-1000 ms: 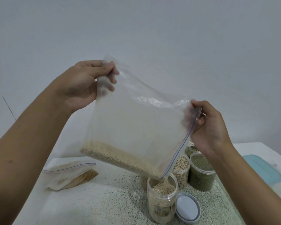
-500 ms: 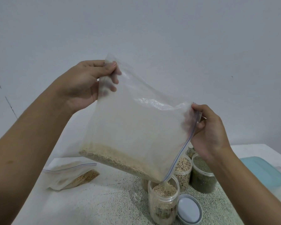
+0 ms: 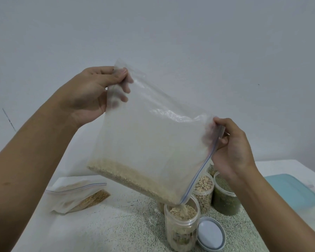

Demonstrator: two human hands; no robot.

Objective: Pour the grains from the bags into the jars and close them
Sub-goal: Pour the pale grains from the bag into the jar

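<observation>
A clear zip bag (image 3: 153, 142) hangs tilted in the air, pale grains gathered along its lower edge. My left hand (image 3: 91, 93) pinches its upper left corner. My right hand (image 3: 229, 148) grips the zip edge at the right. The bag's lowest corner sits over an open clear jar (image 3: 181, 228), and grains fall from it into the jar, which is nearly full. The jar's grey lid (image 3: 210, 233) lies flat on the table just to its right.
Behind the open jar stand a jar of beige beans (image 3: 204, 190) and a jar of green grains (image 3: 225, 200). Another zip bag with tan grains (image 3: 80, 195) lies at the left on the speckled table (image 3: 116, 230). A teal container lid (image 3: 291, 191) lies at the right.
The bag and both hands have stayed almost still while grains keep running into the jar. The view has tilted slightly.
</observation>
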